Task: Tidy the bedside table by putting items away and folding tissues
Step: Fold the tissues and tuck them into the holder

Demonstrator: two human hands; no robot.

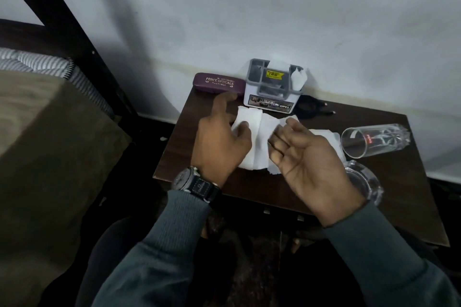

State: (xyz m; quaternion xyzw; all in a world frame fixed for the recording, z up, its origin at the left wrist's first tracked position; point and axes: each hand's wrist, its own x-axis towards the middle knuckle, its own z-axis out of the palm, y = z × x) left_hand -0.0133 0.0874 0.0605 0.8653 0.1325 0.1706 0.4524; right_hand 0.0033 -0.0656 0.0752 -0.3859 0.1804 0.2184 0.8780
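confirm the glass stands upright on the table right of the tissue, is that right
No: the glass lies on its side, not upright; the head view shows it. It is on the table, right of the tissue.

White tissue (259, 137), maroon glasses case (219, 83) (gold lettering), dark-brown table (311, 189)

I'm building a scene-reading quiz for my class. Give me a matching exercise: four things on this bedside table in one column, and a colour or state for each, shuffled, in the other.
Column one
1. spectacle case
2. drinking glass
3. tissue
4. organiser box

Column two
A. clear, lying on its side
B. white, spread flat
C. maroon, closed
D. grey-rimmed, standing upright

Pairs: 1-C; 2-A; 3-B; 4-D
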